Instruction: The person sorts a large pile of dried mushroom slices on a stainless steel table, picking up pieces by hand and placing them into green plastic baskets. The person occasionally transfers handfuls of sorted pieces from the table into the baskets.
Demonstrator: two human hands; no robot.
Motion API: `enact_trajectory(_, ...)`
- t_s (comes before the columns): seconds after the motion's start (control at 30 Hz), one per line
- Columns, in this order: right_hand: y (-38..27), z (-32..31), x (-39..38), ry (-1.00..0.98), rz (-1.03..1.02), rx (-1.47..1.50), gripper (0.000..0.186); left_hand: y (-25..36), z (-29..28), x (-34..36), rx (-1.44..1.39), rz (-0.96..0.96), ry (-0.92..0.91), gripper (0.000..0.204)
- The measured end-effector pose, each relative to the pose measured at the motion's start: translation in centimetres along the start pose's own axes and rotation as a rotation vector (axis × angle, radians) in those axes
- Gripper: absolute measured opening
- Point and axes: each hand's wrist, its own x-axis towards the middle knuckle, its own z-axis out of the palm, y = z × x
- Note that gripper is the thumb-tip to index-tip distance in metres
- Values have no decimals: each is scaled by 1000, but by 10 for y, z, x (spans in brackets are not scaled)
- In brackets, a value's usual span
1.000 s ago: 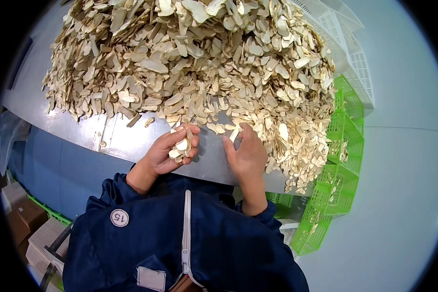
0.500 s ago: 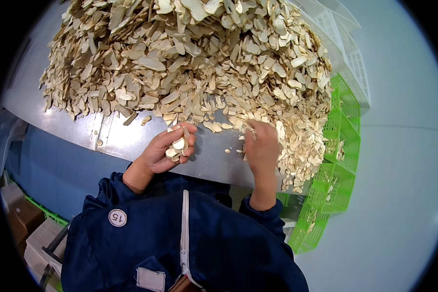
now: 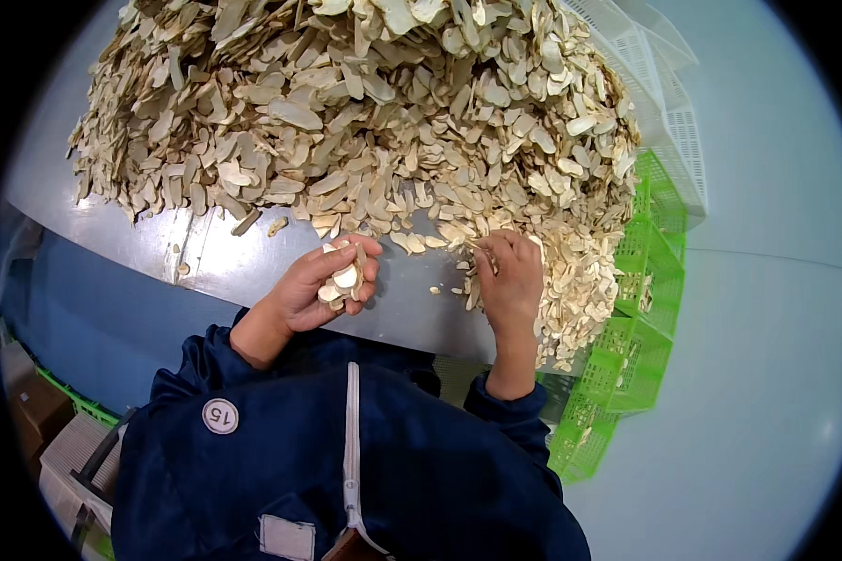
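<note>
A large heap of pale, dried root-like slices covers the far part of a metal table. My left hand, palm turned up, curls around a small bunch of whitish slices, with the thumb resting on top. To its right, at the near edge of the smaller pieces, my right hand is closed in a pinch. A thin pale slice shows at its fingertips, partly hidden by them. A few crumbs lie on the metal between both hands.
Green plastic baskets holding some slices line the table's right side. White perforated crates stand behind them. A blue panel runs along the near left edge, with a cardboard box at the lower left.
My right hand has shifted slightly right, its fingers now pinched at the pile's edge. The left hand keeps its bunch of slices in nearly the same place. The view has tilted slightly.
</note>
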Motion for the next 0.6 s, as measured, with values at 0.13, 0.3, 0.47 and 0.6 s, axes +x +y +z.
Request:
enact_trajectory(0.13, -11, 8, -9, -32, 480, 798, 22, 0, -2, 0, -29, -1, -2, 30)
enact_trajectory(0.3, -24, 6, -6, -115, 451, 1030, 32, 2, 1, 0, 7, -2, -5, 31)
enact_trajectory(0.47, -38, 17, -9, -38, 349, 1031, 31, 2, 2, -2, 15, 3, -8, 31)
enact_trajectory(0.6, -34, 27, -14, 95, -126, 321, 37, 1, 0, -2, 22, 9, -3, 30)
